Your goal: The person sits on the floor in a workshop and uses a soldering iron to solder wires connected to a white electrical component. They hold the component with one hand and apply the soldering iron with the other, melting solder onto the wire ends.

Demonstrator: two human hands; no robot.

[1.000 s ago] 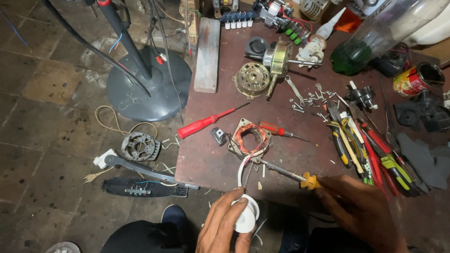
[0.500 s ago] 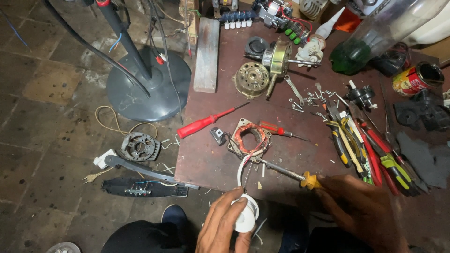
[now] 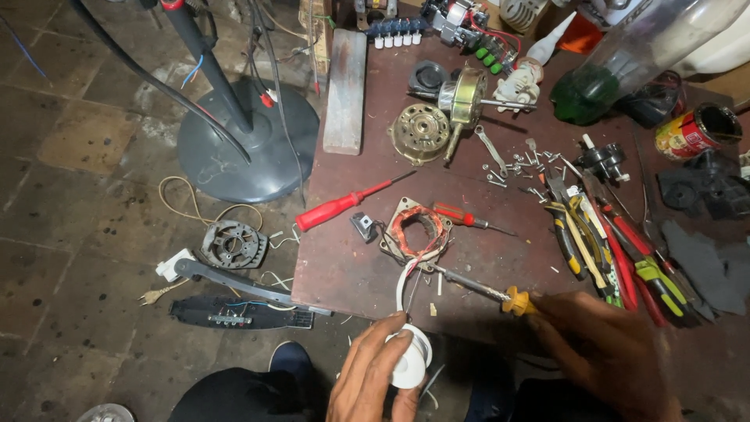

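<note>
— While the left hand (image 3: 373, 375) grips the white spool (image 3: 412, 355) below the counter (image 3: 344, 266) edge, what changed since a second ago?

— Almost nothing. The spool stays where it was, and its white wire (image 3: 402, 283) leads up to the copper stator (image 3: 416, 232) on the counter.

— And the right hand (image 3: 605, 352)?

— It is closed around the yellow-handled tool (image 3: 483, 287), tip beside the stator. I judge the work holds steady.
</note>
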